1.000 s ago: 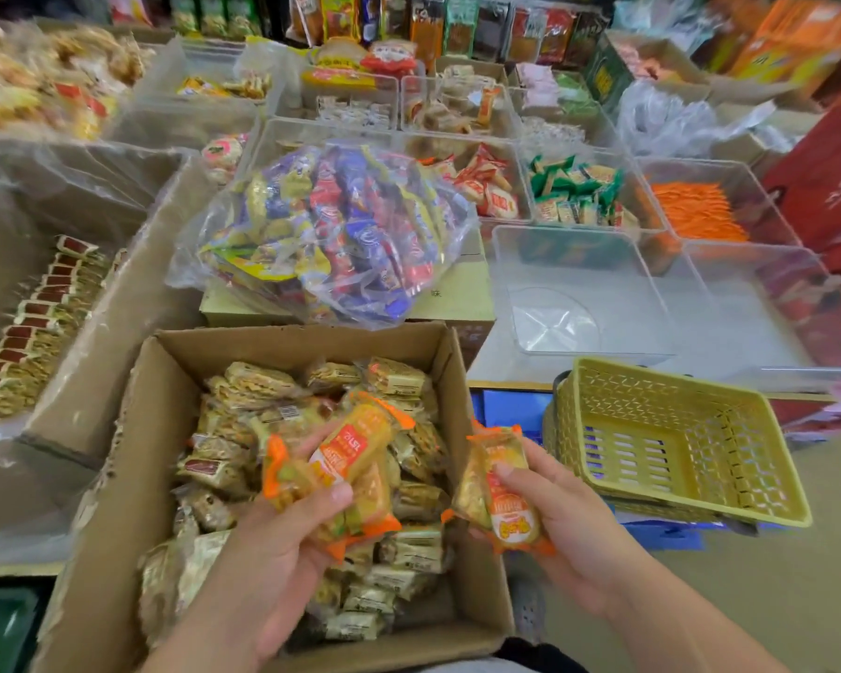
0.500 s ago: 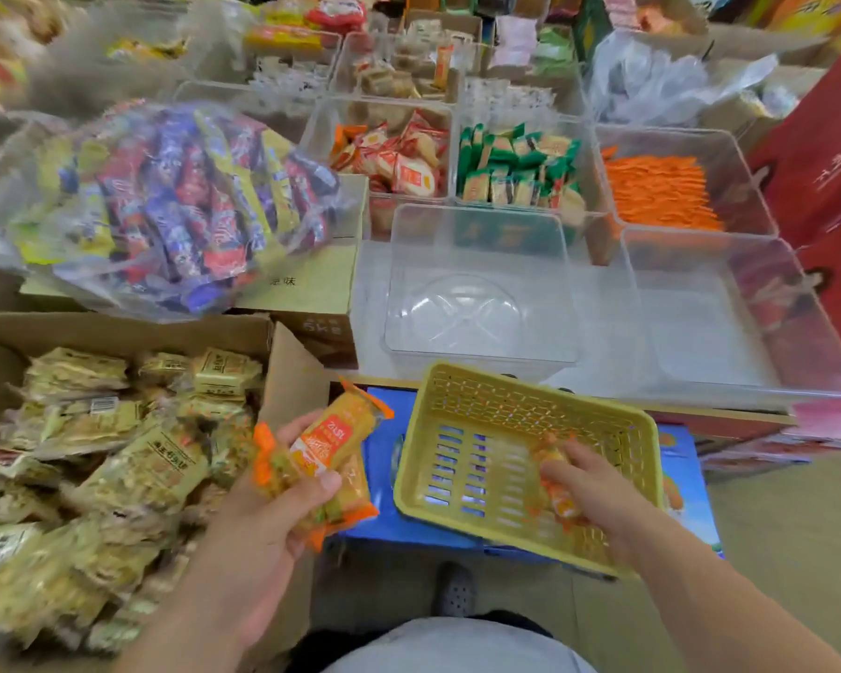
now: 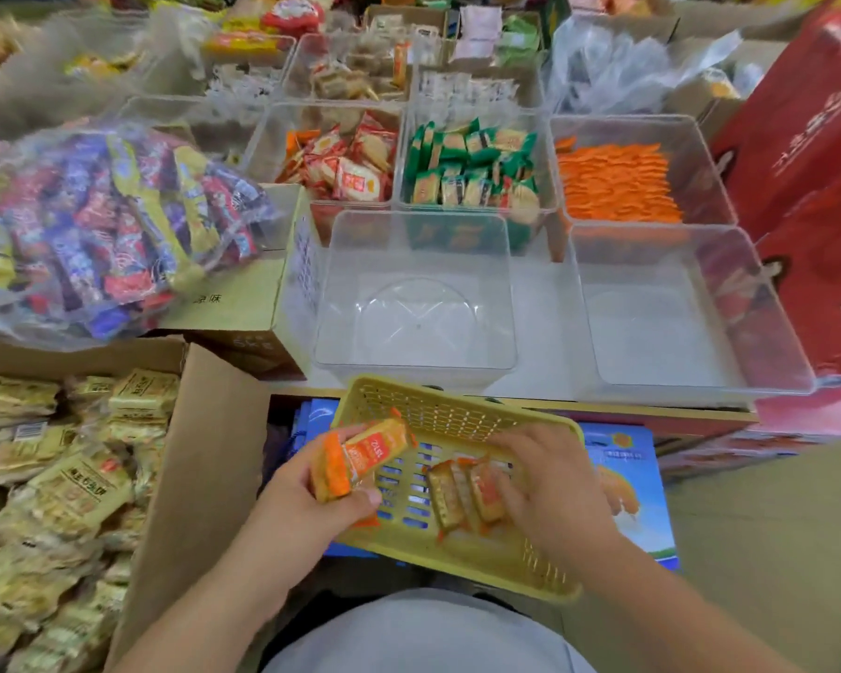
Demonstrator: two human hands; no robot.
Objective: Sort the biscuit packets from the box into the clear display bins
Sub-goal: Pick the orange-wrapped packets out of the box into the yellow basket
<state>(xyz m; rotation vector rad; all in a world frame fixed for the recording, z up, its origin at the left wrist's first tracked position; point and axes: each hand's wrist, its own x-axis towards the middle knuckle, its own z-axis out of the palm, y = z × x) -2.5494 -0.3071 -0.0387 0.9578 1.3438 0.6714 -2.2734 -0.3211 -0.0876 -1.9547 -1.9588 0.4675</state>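
My left hand [image 3: 307, 502] grips a small stack of orange biscuit packets [image 3: 360, 459] over the left rim of a yellow plastic basket [image 3: 457, 410]. My right hand [image 3: 554, 483] is inside the basket, its fingers curled round two or three more orange packets [image 3: 457, 497] that stand tilted on the basket floor. The open cardboard box [image 3: 205, 454] at my left holds several pale yellow-green packets [image 3: 69, 478]. Beyond the basket stand two empty clear bins, one in the middle [image 3: 413, 293] and one to the right [image 3: 676, 308].
Behind the empty bins, clear bins hold red-orange packets [image 3: 345, 162], green packets [image 3: 472, 167] and orange sticks [image 3: 617, 182]. A clear bag of mixed sweets [image 3: 108, 225] lies on a carton at the left. Red cartons [image 3: 807, 138] stand at the right. A blue box [image 3: 637, 493] lies under the basket.
Both hands carried orange packets from the box rightwards. My right hand went down into the yellow basket with its packets, and my left hand followed to the basket's left rim.
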